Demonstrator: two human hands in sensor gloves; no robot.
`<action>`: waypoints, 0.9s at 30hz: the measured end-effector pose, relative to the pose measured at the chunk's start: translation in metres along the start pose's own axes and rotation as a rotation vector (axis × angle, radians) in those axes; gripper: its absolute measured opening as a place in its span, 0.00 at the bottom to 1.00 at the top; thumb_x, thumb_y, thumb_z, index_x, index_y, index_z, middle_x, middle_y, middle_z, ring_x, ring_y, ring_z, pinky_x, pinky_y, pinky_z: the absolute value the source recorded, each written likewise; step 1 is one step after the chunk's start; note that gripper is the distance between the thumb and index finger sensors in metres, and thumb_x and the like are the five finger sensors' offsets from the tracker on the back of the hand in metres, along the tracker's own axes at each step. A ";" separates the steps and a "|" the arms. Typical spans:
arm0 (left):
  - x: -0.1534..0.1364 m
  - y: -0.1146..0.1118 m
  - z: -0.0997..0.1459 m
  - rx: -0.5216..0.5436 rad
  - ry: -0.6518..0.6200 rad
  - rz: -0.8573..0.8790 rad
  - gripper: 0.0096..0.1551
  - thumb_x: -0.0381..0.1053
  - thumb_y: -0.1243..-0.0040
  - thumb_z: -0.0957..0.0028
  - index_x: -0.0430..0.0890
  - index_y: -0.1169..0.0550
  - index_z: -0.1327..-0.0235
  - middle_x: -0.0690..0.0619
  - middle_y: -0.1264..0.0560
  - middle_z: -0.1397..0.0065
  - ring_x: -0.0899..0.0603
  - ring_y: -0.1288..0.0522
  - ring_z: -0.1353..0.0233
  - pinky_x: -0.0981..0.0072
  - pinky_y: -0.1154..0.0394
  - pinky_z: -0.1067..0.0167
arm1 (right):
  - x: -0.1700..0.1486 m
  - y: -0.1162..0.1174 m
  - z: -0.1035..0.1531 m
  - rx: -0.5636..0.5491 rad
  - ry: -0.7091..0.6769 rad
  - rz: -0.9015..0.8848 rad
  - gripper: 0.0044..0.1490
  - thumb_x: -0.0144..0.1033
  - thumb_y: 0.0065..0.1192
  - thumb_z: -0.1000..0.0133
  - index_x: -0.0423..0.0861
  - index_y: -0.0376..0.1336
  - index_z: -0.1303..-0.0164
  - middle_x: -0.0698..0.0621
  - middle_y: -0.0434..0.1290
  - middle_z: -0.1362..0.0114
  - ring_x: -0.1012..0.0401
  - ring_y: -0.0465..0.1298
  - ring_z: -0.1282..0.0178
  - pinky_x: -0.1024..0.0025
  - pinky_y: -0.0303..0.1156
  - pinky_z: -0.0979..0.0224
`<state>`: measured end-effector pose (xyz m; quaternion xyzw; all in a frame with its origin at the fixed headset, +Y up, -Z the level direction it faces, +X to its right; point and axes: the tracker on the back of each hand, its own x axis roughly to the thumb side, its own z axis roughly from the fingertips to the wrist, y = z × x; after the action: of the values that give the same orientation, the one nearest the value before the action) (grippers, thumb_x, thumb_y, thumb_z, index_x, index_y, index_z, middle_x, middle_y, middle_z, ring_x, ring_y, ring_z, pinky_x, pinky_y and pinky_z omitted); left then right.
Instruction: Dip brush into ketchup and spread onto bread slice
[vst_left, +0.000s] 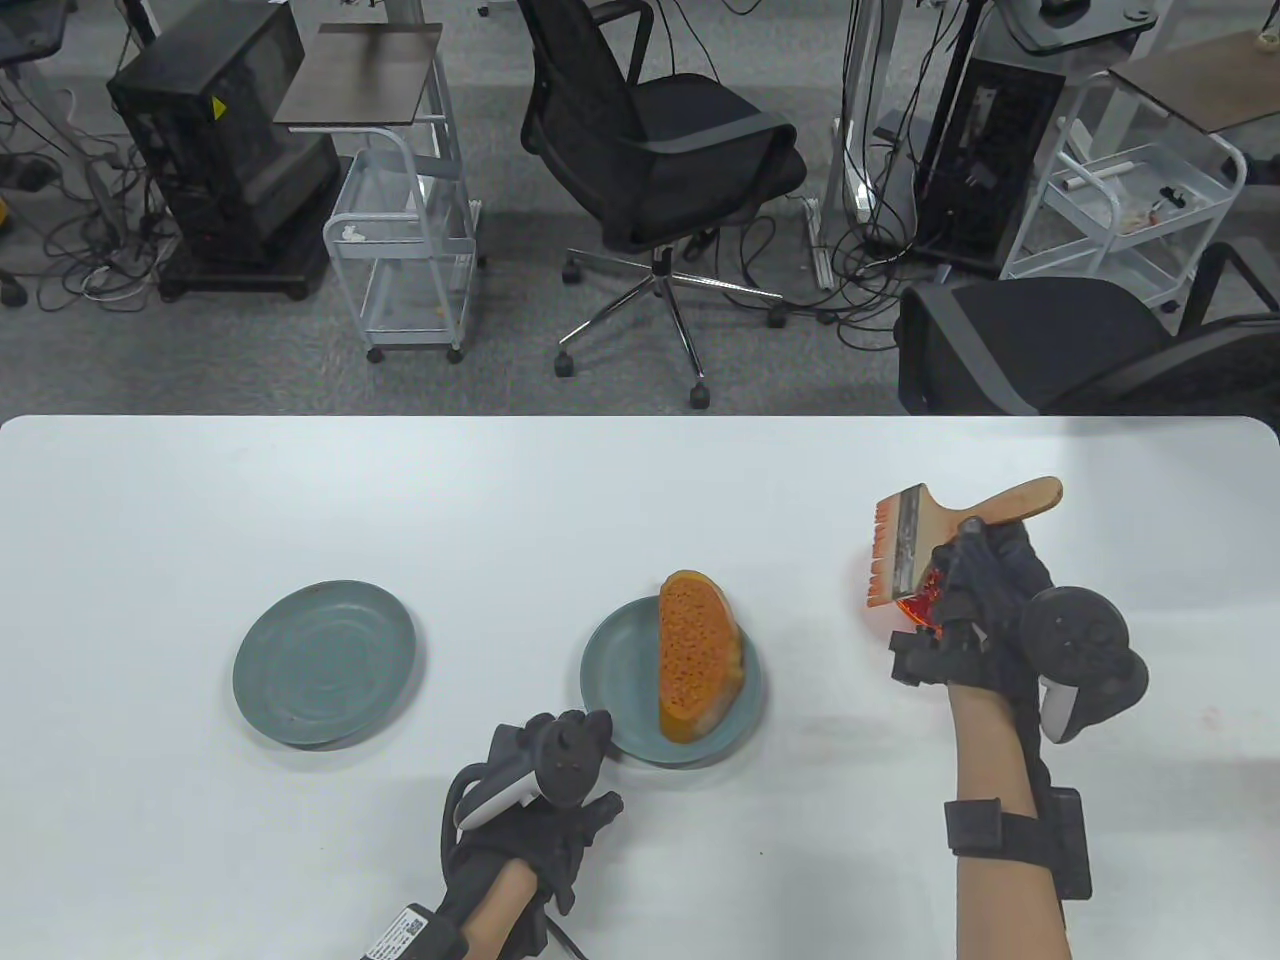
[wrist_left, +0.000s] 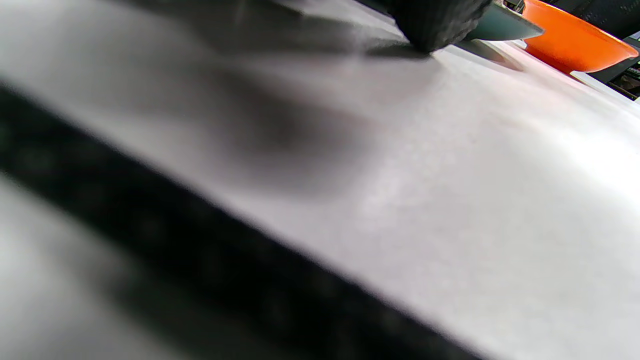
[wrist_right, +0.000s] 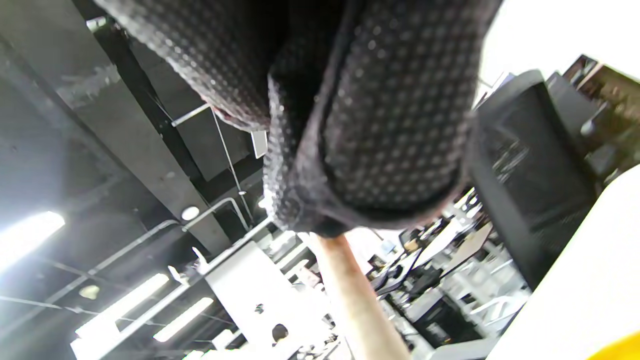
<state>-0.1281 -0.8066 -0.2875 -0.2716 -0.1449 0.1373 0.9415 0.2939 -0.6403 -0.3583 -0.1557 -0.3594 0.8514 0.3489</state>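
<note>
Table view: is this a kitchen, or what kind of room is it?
Probably an office or lab, not a kitchen: office chairs, computer towers with tangled cables and rolling carts stand behind the white table.

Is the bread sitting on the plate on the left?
No, the orange-coated bread slice lies on the middle grey-blue plate, while the left grey-blue plate holds nothing.

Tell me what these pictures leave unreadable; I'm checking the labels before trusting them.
- Ketchup bowl: table view, mostly hidden behind the right hand and brush.
- Brush handle: right wrist view, the gloved fingers cover the grip.
- Left hand: left wrist view, cut off by the top edge; foreground blurred.
</note>
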 end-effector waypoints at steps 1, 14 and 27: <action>0.000 0.000 0.000 -0.001 0.000 0.000 0.46 0.61 0.56 0.33 0.52 0.67 0.22 0.44 0.65 0.15 0.31 0.69 0.18 0.32 0.64 0.31 | -0.006 0.001 -0.005 0.000 0.001 0.046 0.29 0.31 0.70 0.40 0.24 0.70 0.39 0.26 0.79 0.49 0.53 0.91 0.63 0.70 0.91 0.64; 0.000 -0.001 0.000 -0.005 -0.007 0.007 0.46 0.61 0.56 0.33 0.52 0.68 0.22 0.44 0.66 0.15 0.31 0.70 0.19 0.32 0.65 0.31 | -0.030 0.038 -0.025 0.056 -0.060 0.328 0.29 0.31 0.70 0.40 0.25 0.70 0.39 0.27 0.79 0.48 0.53 0.91 0.62 0.70 0.91 0.63; 0.000 -0.001 0.000 -0.004 -0.006 0.002 0.46 0.61 0.56 0.33 0.52 0.68 0.22 0.44 0.66 0.15 0.31 0.70 0.19 0.32 0.65 0.32 | -0.033 0.056 -0.020 0.071 -0.097 0.374 0.29 0.31 0.70 0.40 0.25 0.70 0.38 0.27 0.79 0.48 0.53 0.91 0.62 0.70 0.91 0.63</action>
<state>-0.1278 -0.8078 -0.2873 -0.2734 -0.1479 0.1388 0.9403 0.3007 -0.6818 -0.4118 -0.1663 -0.3102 0.9201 0.1721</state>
